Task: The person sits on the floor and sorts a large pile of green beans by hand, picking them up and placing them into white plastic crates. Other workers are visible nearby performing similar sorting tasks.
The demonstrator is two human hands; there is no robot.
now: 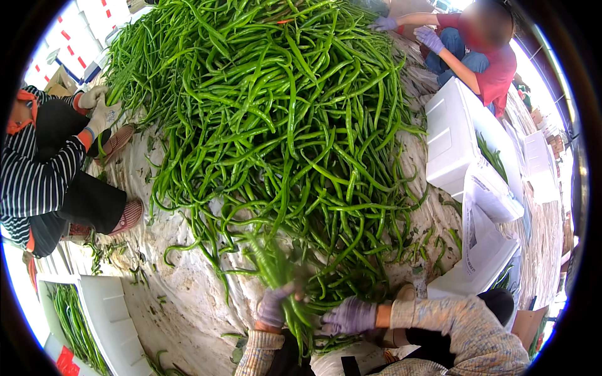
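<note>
In a purple glove, my left hand (273,308) grips a bunch of long green chili peppers (297,316), blurred at its upper end. My right hand (350,316), gloved the same way, is just right of the bunch with its fingers pointing toward it. Whether those fingers hold any pepper cannot be made out. Beyond both hands rises a large heap of green chili peppers (282,122), its near edge spilling toward me over a soiled pale ground sheet (188,286).
A striped-sleeved co-worker (42,174) sits left of the heap, white gloves on peppers. Another person in red (494,70) crouches at far right. White foam boxes stand at lower left (108,310) and right (447,136), with peppers inside. Loose scraps (141,275) litter the sheet.
</note>
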